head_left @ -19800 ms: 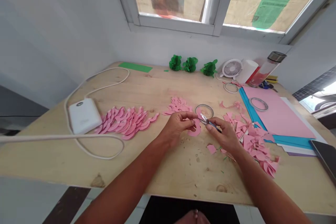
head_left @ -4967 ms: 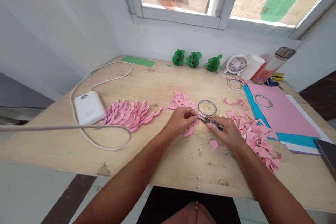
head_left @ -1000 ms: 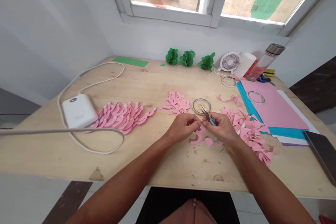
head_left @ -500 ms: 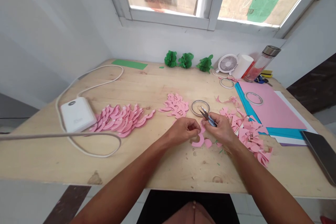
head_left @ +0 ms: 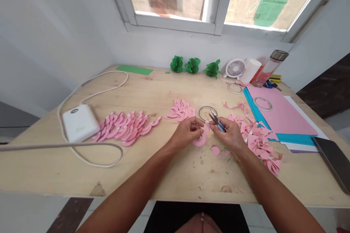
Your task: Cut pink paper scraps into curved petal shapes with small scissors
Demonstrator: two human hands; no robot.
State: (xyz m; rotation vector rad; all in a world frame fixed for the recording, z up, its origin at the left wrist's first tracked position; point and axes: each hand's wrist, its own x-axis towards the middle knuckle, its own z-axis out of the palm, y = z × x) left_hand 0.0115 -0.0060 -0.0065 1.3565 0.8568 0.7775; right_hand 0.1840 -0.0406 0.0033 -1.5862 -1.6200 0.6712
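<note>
Left hand pinching wavy pink paper strip, strip between hands; right hand clamped on scissors. Best: light pinch, paper uncreased, blades angled clear of fingers.

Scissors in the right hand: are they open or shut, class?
Slightly open: the scissors in the right hand show two separate tips.

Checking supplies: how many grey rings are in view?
3: the near ring, just beyond the left hand and right hand; the far ring, in front of the white fan; the third ring, on the pink sheet. Others could be hidden under the scraps.
</note>
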